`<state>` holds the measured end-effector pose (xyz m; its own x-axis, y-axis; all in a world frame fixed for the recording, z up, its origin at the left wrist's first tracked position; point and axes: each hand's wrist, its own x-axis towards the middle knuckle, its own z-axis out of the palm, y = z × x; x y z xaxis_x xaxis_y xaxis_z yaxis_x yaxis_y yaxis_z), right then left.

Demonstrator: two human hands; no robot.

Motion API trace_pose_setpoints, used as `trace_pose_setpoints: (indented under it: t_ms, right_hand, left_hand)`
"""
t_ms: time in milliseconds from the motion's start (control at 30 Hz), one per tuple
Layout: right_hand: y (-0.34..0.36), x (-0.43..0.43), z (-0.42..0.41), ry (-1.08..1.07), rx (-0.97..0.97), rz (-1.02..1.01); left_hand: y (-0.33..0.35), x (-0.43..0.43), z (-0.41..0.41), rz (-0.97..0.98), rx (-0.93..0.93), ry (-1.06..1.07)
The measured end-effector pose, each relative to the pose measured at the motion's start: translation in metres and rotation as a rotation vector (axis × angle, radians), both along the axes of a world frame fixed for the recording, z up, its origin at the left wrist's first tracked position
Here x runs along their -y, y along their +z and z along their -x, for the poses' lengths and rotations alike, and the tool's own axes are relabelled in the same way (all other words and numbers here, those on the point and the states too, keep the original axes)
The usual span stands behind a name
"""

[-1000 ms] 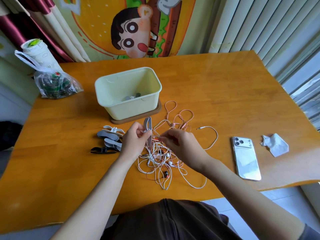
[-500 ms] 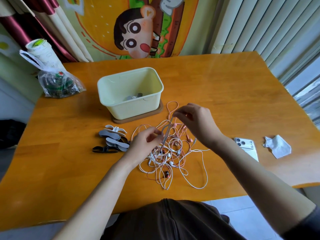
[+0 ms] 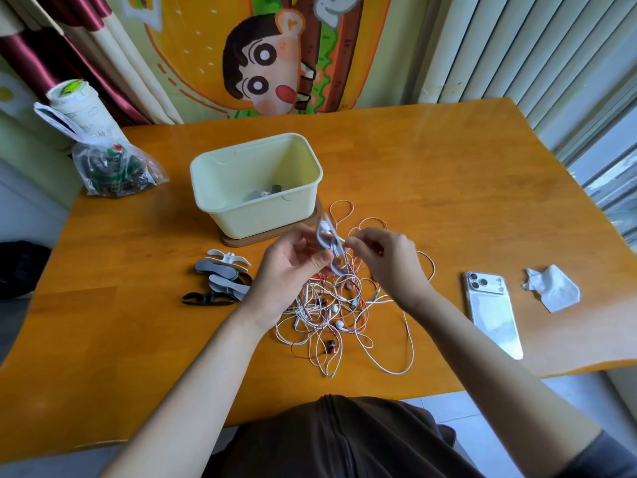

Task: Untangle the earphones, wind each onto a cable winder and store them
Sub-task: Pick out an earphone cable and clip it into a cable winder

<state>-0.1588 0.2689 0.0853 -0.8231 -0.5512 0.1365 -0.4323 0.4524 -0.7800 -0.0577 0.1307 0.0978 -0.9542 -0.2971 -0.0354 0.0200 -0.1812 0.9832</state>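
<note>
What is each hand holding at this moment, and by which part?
The left hand grips a grey cable winder by its lower half, thumb across it. The right hand pinches a white earphone cable close beside the winder.

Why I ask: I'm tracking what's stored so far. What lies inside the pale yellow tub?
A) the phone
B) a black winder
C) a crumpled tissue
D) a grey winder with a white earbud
D: a grey winder with a white earbud shows on the floor of the tub, while the phone and the tissue lie on the table to its right.
</note>
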Motion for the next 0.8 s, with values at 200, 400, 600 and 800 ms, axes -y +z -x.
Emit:
trace_pose_setpoints:
  t_ms: [200,400,600,800]
  right_hand:
    - [-0.01,-0.001,-0.021,0.091,0.115,0.038]
    - [-0.01,-0.003,-0.028,0.135,0.132,-0.024]
    - [-0.007,0.0,-0.033,0.198,0.09,-0.071]
    - [-0.008,-0.001,-0.035,0.195,0.063,-0.095]
  left_hand:
    - [-0.005,0.002,0.0,-0.095,0.013,0.158]
    - [-0.013,0.0,0.002,-0.17,0.104,0.259]
    - [-0.012,-0.001,0.005,-0.413,0.155,0.317]
    - [-0.02,0.002,0.003,-0.16,0.241,0.386]
